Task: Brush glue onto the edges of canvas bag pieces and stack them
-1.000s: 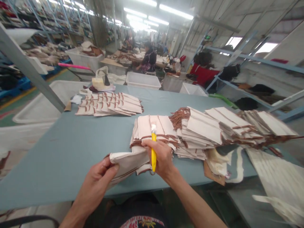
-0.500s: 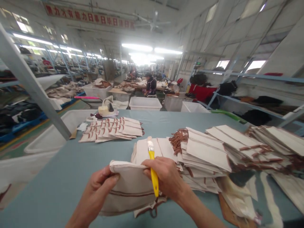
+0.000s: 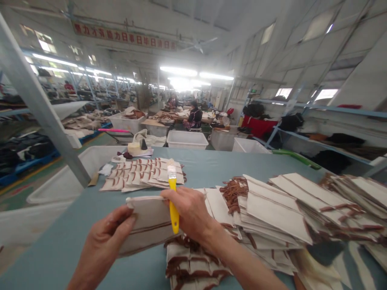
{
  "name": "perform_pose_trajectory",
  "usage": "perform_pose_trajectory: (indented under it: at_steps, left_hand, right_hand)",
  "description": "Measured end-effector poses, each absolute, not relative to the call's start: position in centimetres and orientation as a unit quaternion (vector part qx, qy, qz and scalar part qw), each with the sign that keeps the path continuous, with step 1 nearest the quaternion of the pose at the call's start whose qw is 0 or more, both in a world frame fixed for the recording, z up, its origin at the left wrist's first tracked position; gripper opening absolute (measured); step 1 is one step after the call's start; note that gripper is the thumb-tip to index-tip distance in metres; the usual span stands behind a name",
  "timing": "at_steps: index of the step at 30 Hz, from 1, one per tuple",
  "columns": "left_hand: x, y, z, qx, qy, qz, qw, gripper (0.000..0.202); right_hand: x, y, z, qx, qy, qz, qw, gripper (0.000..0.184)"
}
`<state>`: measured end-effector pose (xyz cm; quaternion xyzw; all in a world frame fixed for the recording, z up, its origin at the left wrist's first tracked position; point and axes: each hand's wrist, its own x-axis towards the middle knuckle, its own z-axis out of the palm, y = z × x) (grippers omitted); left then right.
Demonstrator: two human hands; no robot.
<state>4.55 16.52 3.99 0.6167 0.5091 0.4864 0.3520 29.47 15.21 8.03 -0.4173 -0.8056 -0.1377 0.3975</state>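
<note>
My left hand (image 3: 110, 233) pinches the upper left corner of a cream fabric piece (image 3: 148, 219) with dark brown stripes. At its other upper corner is my right hand (image 3: 192, 209), closed around a paintbrush (image 3: 173, 201) with a yellow handle. The brush stands nearly upright, its whitish bristles pointing up. The piece hangs between both hands above the table; my right fingers partly hide its right end. Just below my right wrist lies a pile of cream pieces with brown edges (image 3: 193, 264). More cream pieces (image 3: 216, 205) lie right behind that hand.
Stacks of cream pieces (image 3: 275, 209) with brown cords (image 3: 234, 193) cover the right side of the blue-green table (image 3: 223, 161). Overlapping pieces (image 3: 139, 175) lie at the back left. White bins (image 3: 187, 141) stand beyond the far edge. A slanted metal post (image 3: 51, 104) rises at left. A person (image 3: 194, 116) sits farther off.
Both hands have moved left with the fabric piece and the brush. The pile below my right wrist now shows more fully. The whole view has shifted slightly.
</note>
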Motion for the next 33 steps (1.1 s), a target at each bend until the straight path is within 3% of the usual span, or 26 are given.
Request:
perform_pose_trajectory:
  at_steps: [3,7,13,17,24,33]
  left_hand:
    - [2.0,19.3,4.0,0.651,0.517,0.464,0.307,0.056]
    - [0.1,24.4,3.4,0.693,0.505,0.417,0.302,0.081]
    - [1.6,30.7,0.0,0.704,0.434,0.403,0.391,0.045]
    - [5.5,31.8,-3.7,0.685,0.402,0.409,0.450,0.034]
    - [13.2,36.5,-11.3,0.610,0.400,0.414,0.544,0.043]
    - [17.4,46.2,-19.4,0.535,0.526,0.331,0.572,0.030]
  right_hand:
    - [29.7,17.8,9.3,-0.415,-0.786,-0.097,0.447,0.018]
    - [30.1,20.9,11.6,-0.413,-0.793,-0.045,0.445,0.020]
    - [31.3,25.9,12.9,-0.472,-0.791,-0.072,0.383,0.025]
    - [34.4,30.3,12.0,-0.546,-0.773,-0.115,0.303,0.034]
    - [40.5,41.2,9.7,-0.627,-0.740,-0.137,0.199,0.030]
    - [41.4,55.1,1.6,-0.702,-0.702,-0.094,0.069,0.033]
